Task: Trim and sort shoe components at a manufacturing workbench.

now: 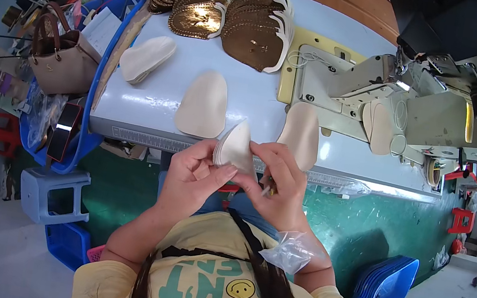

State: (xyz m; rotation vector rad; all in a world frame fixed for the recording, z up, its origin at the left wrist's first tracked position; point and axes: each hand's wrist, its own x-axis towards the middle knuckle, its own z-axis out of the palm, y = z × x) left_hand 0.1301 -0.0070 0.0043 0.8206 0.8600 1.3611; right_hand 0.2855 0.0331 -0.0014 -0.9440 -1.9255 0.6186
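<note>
Stack (235,148) of thin pale pieces at frame centre, in front of the table (152,105). Probably light, bendy with some spring, not fragile; faces look smooth, so layers could slide on each other. Best hold looks like the side edges, both hands, squeezing all layers together; a one-finger pinch might let the outer ones slip. Left hand (191,176), left of centre, fingers curled at the stack's layered left edge, thumb at its lower end. Right hand (283,186), right of centre, forefinger on the right edge, thumb low near the other thumb. Both grips drawn in to stack thickness, stack between them, tip poking up above the fingers. Small thing (270,189) tucked in the right fingers too, can't tell what. Loose piece (203,105) on the table, just up-left of the stack
</note>
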